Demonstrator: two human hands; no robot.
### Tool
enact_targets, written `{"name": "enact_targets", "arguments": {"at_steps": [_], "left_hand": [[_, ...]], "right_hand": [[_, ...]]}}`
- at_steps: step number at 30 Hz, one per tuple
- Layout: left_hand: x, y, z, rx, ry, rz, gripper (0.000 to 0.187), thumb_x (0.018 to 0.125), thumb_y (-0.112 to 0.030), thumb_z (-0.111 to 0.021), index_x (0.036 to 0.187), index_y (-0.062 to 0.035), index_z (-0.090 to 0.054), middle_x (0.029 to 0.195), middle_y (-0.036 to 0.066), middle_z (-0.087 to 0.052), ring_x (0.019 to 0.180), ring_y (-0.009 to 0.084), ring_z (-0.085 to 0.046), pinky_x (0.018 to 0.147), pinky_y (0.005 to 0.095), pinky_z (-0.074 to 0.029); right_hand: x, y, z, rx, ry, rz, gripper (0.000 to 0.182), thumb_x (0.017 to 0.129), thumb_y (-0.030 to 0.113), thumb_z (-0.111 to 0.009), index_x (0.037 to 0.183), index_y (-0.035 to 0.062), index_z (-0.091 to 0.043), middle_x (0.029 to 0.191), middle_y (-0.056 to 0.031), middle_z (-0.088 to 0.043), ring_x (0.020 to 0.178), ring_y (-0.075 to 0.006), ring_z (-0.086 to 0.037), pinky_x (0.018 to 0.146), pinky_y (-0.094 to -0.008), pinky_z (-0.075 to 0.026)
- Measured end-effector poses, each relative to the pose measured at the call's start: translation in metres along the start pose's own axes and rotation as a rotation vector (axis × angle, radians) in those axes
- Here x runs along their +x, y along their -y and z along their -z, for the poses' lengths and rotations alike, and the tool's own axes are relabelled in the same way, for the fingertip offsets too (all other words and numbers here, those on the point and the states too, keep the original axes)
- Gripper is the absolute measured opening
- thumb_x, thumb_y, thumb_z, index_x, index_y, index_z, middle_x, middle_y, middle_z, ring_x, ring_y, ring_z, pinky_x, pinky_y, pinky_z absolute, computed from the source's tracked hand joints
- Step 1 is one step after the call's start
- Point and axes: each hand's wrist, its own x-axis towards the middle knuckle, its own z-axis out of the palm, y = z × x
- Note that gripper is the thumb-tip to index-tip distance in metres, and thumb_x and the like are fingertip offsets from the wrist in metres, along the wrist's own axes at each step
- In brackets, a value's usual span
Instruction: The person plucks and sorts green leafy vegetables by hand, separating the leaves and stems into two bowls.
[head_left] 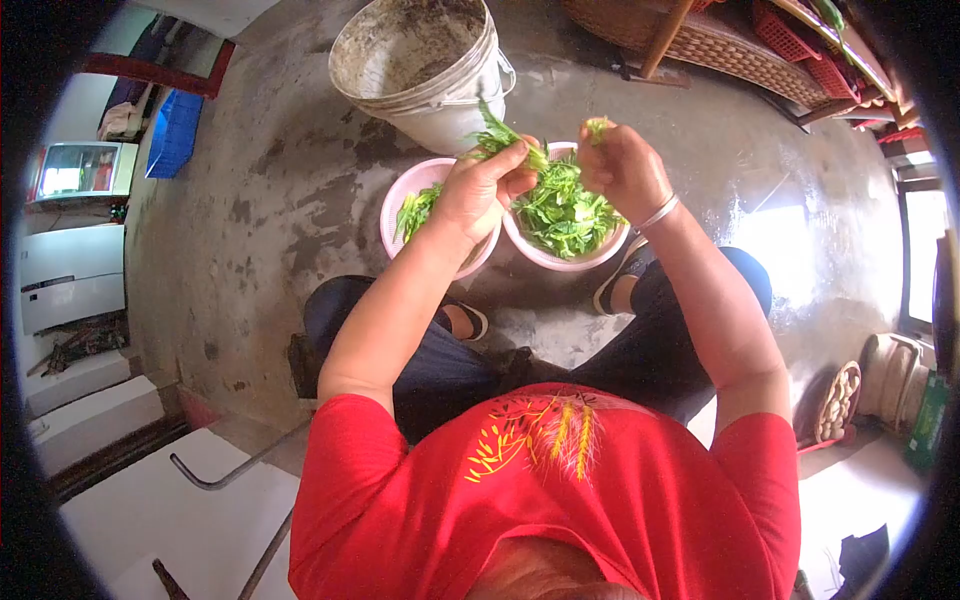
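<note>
leafy greens [492, 137] are in the person's left hand [478, 195], above the inner edges of two pink baskets, with the leaf tips pointing towards a grimy white bucket [445, 120]. that hand is closed on them, thumb pressed over the stems. the right hand [632, 175] is closed too, pinching a small green piece [598, 128] in its fingertips, apart from the left. how firmly either one grips cannot be told.

below, the left basket [391, 205] holds some loose leaves, partly hidden by the forearm, and the right basket [560, 264] holds a fuller heap [568, 212]. both stand on the concrete floor [250, 255], just in front of the person's feet.

the likeliest trouble is a dropped bit: if the fingertips loosened, the small piece could miss the baskets and land on the floor, which is stained and looks damp in places. too hard a thumb could bruise or snap the tender stems. the two baskets sit so near each other that a careless release could put a piece in the wrong one. leaf tips swung forward might brush the bucket's dirty rim, and a shifting shoe [603, 297] could knock the right basket and spill its heap.
</note>
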Motion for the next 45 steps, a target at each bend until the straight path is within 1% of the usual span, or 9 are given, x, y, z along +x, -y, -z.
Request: {"name": "enact_targets", "arguments": {"at_steps": [7, 11, 16, 24, 27, 31, 40, 42, 45], "left_hand": [[0.03, 0.051, 0.038, 0.7, -0.011, 0.228, 0.026, 0.079, -0.022, -0.067, 0.096, -0.004, -0.061, 0.083, 0.003, -0.063, 0.069, 0.009, -0.058, 0.062, 0.0213, -0.049], [0.025, 0.045, 0.025, 0.849, 0.074, 0.044, 0.036, 0.083, -0.03, -0.064, 0.106, -0.004, -0.058, 0.097, 0.005, -0.061, 0.082, 0.0124, -0.058, 0.071, 0.027, -0.048], [0.012, 0.032, 0.009, 0.132, 0.206, 0.246, 0.034, 0.087, -0.027, -0.058, 0.111, -0.0029, -0.053, 0.102, 0.008, -0.06, 0.092, 0.0178, -0.06, 0.077, 0.0325, -0.051], [0.019, 0.02, 0.027, 0.138, 0.054, 0.131, 0.022, 0.085, -0.011, -0.056, 0.106, -0.0035, -0.056, 0.092, 0.005, -0.061, 0.08, 0.0149, -0.06, 0.072, 0.0271, -0.051], [0.045, -0.05, 0.038, 0.092, -0.108, -0.211, 0.016, 0.081, -0.015, -0.061, 0.092, -0.0028, -0.058, 0.084, 0.007, -0.062, 0.08, 0.0159, -0.061, 0.072, 0.026, -0.051], [0.076, -0.105, 0.087, 0.093, -0.285, -0.49, 0.037, 0.086, -0.015, -0.052, 0.115, 0.0023, -0.037, 0.117, 0.017, -0.046, 0.108, 0.032, -0.049, 0.085, 0.0381, -0.049], [0.071, 0.058, 0.242, 0.635, -0.405, 0.269, 0.016, 0.083, -0.019, -0.059, 0.089, -0.0048, -0.063, 0.076, 0.002, -0.062, 0.066, 0.008, -0.058, 0.056, 0.02, -0.046], [0.069, 0.106, 0.326, 0.596, -0.123, 0.271, 0.017, 0.08, -0.02, -0.059, 0.081, -0.0037, -0.065, 0.075, 0.006, -0.065, 0.069, 0.0147, -0.062, 0.06, 0.0263, -0.048], [0.059, 0.141, 0.308, 1.299, -0.422, 0.227, 0.019, 0.078, -0.021, -0.06, 0.077, -0.0032, -0.067, 0.077, 0.009, -0.067, 0.076, 0.0257, -0.064, 0.067, 0.0335, -0.049]], "right_hand": [[-0.007, 0.005, -0.007, -0.446, -0.069, 0.109, 0.028, 0.088, 0.017, -0.045, 0.111, 0.0053, -0.056, 0.069, 0.0014, -0.05, 0.056, -0.0063, -0.042, 0.052, -0.0199, -0.036], [-0.001, -0.002, 0.006, -0.89, -0.083, 0.196, 0.027, 0.085, 0.018, -0.049, 0.105, 0.0024, -0.059, 0.072, -0.0069, -0.059, 0.061, -0.0124, -0.054, 0.056, -0.0264, -0.043], [-0.007, -0.019, 0.007, -1.639, 0.062, 0.693, 0.029, 0.075, 0.027, -0.06, 0.097, 0.0075, -0.062, 0.073, -0.0168, -0.062, 0.069, -0.0346, -0.059, 0.062, -0.0421, -0.046], [-0.007, -0.015, -0.005, -1.506, 0.042, 0.562, 0.036, 0.077, 0.016, -0.064, 0.112, 0.0092, -0.058, 0.069, -0.0127, -0.06, 0.059, -0.0225, -0.057, 0.058, -0.0324, -0.046], [-0.006, -0.014, -0.005, -1.455, 0.027, 0.574, 0.034, 0.078, 0.016, -0.063, 0.11, 0.0085, -0.059, 0.058, -0.0097, -0.053, 0.049, -0.0191, -0.049, 0.052, -0.0311, -0.042], [-0.004, -0.014, -0.004, -1.524, 0.076, 0.654, 0.029, 0.078, 0.015, -0.062, 0.106, 0.0079, -0.061, 0.059, -0.0132, -0.054, 0.05, -0.0227, -0.052, 0.053, -0.0326, -0.044], [-0.003, -0.017, -0.013, -1.608, 0.112, 0.527, 0.026, 0.076, 0.013, -0.062, 0.102, 0.0065, -0.063, 0.067, -0.0161, -0.059, 0.056, -0.0255, -0.059, 0.056, -0.0337, -0.047], [-0.003, -0.019, -0.016, -1.604, 0.128, 0.486, 0.026, 0.076, 0.013, -0.062, 0.101, 0.006, -0.063, 0.068, -0.0165, -0.06, 0.057, -0.0254, -0.059, 0.056, -0.0335, -0.047], [0.0, -0.019, -0.021, -1.551, 0.132, 0.439, 0.02, 0.077, 0.018, -0.06, 0.095, 0.0088, -0.064, 0.073, -0.0164, -0.062, 0.064, -0.0319, -0.061, 0.059, -0.0389, -0.048]]}}
